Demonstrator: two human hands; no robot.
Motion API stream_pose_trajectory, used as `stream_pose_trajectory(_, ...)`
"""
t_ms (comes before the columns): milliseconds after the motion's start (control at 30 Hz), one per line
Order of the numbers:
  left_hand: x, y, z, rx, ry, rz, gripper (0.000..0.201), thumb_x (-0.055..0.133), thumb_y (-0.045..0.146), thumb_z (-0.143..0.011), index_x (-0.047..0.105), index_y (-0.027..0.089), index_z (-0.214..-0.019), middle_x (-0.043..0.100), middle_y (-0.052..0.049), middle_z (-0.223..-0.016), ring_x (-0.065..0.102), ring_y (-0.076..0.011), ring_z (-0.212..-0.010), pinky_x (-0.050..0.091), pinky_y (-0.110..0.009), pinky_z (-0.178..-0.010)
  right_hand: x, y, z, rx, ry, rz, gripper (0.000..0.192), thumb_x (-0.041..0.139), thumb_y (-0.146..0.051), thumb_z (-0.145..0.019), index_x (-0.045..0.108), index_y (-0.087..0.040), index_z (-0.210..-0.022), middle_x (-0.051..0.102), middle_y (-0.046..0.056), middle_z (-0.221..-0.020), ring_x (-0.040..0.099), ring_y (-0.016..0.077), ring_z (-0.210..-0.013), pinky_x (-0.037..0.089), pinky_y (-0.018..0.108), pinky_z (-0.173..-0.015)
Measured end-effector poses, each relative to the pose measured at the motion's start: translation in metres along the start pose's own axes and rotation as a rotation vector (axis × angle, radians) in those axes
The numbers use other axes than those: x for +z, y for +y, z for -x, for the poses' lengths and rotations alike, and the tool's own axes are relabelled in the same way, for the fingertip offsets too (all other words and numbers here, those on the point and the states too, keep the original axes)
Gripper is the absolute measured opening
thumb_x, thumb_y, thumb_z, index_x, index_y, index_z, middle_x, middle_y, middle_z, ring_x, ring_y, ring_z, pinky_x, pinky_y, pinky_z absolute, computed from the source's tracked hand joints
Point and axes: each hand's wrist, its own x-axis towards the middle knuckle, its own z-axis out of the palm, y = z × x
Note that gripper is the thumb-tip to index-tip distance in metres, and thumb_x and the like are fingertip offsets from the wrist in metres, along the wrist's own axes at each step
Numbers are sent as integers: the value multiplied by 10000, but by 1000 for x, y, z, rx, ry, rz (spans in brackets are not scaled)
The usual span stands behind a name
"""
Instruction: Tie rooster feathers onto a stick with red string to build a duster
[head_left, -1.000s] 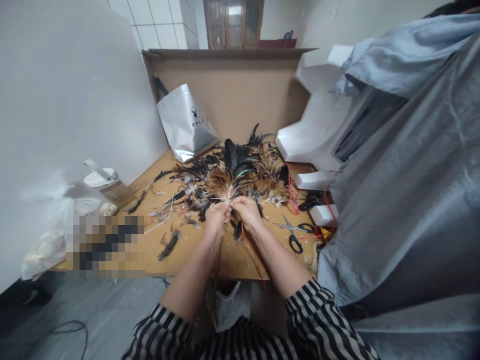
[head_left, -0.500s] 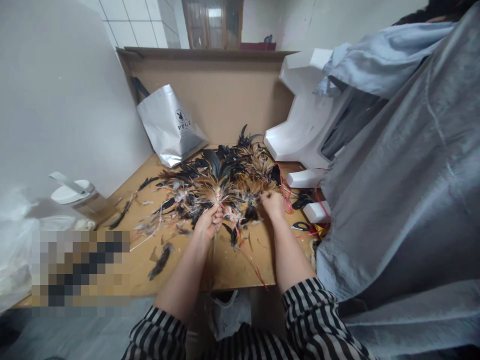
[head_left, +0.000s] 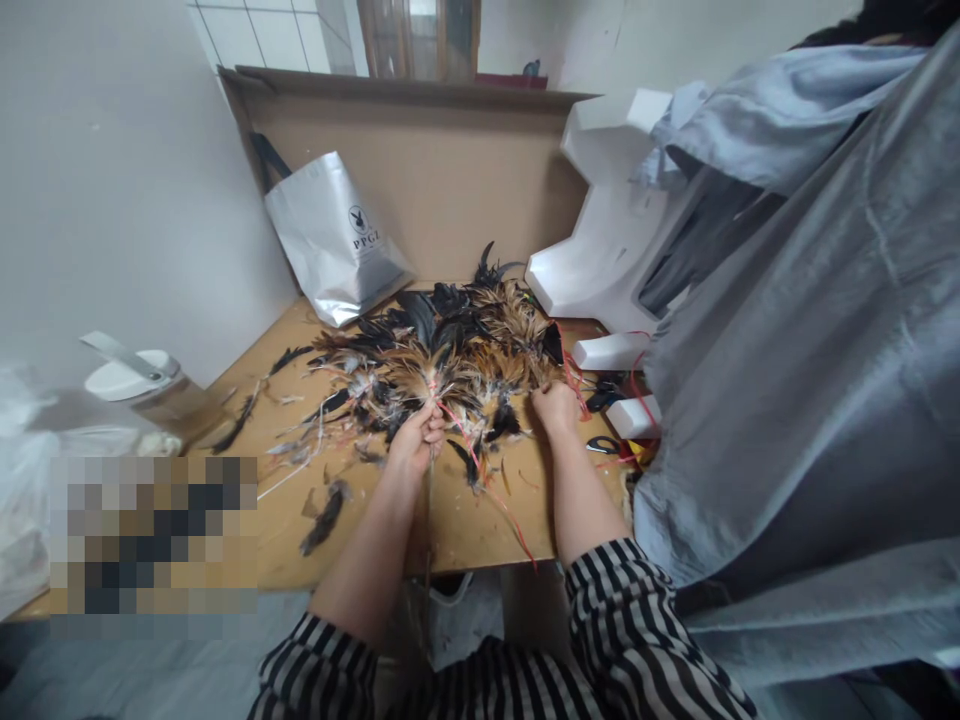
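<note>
Head view: I look down over my two forearms in striped sleeves at a wooden tabletop [head_left: 465, 520] strewn with feathers.
Left hand: my left hand [head_left: 417, 436] is curled shut around the stem end of a feather bundle [head_left: 420, 375], the fingers [head_left: 433, 432] folded tight over it just below the red binding.
Bundle: brown and black plumes fan away from my fist toward the far side of the table, and the bound neck sits right at the top of my knuckles.
Red string: a red string [head_left: 480, 475] runs from the binding down past my left hand toward the table's near edge.
Right hand: my right hand [head_left: 553, 405] lies well apart from the left, knuckles up, at the right edge of the feather pile [head_left: 480, 335]; the fingertips are tucked into the feathers, so I cannot tell whether they pinch anything.
Pile: loose black and ginger feathers heap just beyond both hands, between them and the cardboard backboard [head_left: 450, 180].
Scissors: black-handled scissors [head_left: 602, 445] lie just right of my right wrist, near white foam blocks [head_left: 634, 415].
Far left: a silver PPGZ bag [head_left: 330, 240] leans against the cardboard, and a white-lidded jar [head_left: 142, 385] stands at the table's left side.
Right side: grey fabric [head_left: 810, 350] drapes over the whole right of the scene.
Strays: single dark feathers [head_left: 324, 515] lie on the wood left of my left forearm.
</note>
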Motion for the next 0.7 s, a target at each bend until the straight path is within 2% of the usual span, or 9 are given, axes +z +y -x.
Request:
stream_pose_trajectory(67,1,0,0,6,11,-8,67,526,112,-797,502,111,-735,423,24,-590,362,0,-405,216,-61,-286,-2,2,-2,-18,22,-154,178,499,-290,-661,620,-160,-645,639,99,-695,591,206,-691,398,281,-609)
stream_pose_trajectory(167,2,-1,1,13,19,-21,78,513,114,-805,501,109,-728,421,22,-590,355,2,-404,212,-61,-286,-6,-1,-2,9,-19,-590,198,508,-317,-656,484,-181,-513,514,6,-500,469,122,-478,331,242,-480)
stream_pose_trajectory(267,3,-1,1,27,27,-42,86,529,113,-794,498,112,-713,420,23,-584,354,2,-402,210,-61,-286,-15,-9,2,87,-254,-1078,253,577,-358,-626,408,-193,-536,428,-46,-470,297,60,-372,199,214,-382)
stream_pose_trajectory(367,2,-3,-1,42,27,-73,113,559,112,-770,491,112,-678,431,21,-580,353,3,-401,207,-61,-287,-25,-22,14,59,-551,-1398,312,672,-336,-573,398,-188,-586,442,-57,-536,233,31,-379,109,191,-375)
stream_pose_trajectory(433,0,-5,-3,53,16,-97,111,577,108,-752,499,108,-673,442,19,-579,357,3,-404,205,-60,-289,-29,-32,26,10,-702,-1510,345,709,-309,-562,389,-185,-595,435,-59,-553,263,32,-404,111,182,-382)
stream_pose_trajectory(533,-2,-9,-6,77,-6,-140,89,606,109,-722,525,98,-686,466,10,-585,372,2,-408,201,-64,-293,-25,-48,48,-43,-878,-1559,363,735,-289,-564,390,-180,-579,416,-57,-540,337,48,-454,153,177,-400)
stream_pose_trajectory(633,-4,-13,-8,95,-30,-176,89,631,116,-695,548,88,-711,502,-4,-609,386,0,-411,204,-72,-295,-12,-62,68,-82,-975,-1510,346,742,-305,-565,424,-170,-550,405,-60,-498,342,50,-454,176,181,-415)
stream_pose_trajectory(700,-5,-15,-9,109,-41,-187,111,651,117,-673,555,91,-722,512,-4,-613,391,-2,-411,209,-77,-299,-4,-69,79,-87,-984,-1449,332,741,-329,-562,453,-165,-533,402,-67,-461,324,46,-429,186,188,-419)
